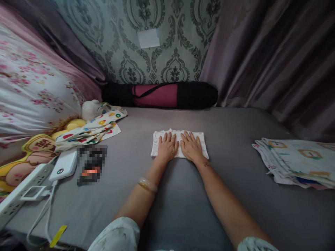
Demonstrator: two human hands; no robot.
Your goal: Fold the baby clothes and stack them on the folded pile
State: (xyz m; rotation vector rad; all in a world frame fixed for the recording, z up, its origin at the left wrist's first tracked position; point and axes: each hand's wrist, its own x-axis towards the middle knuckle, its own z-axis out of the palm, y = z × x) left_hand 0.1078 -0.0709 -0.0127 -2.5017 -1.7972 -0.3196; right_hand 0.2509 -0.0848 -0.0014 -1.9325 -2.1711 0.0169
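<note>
A folded white cloth with a faint print lies flat on the grey sheet, in the middle of the view. My left hand presses flat on its left half, fingers stretched out and pointing away from me. On the right half rests my right hand, also flat with its fingers spread. The two thumbs nearly meet. Neither hand grips the cloth, and part of it is hidden beneath them.
To the right sits a stack of folded printed cloths. A crumpled patterned cloth, a white power bank and a power strip with cables lie at left. A black and pink long bag lies along the wall.
</note>
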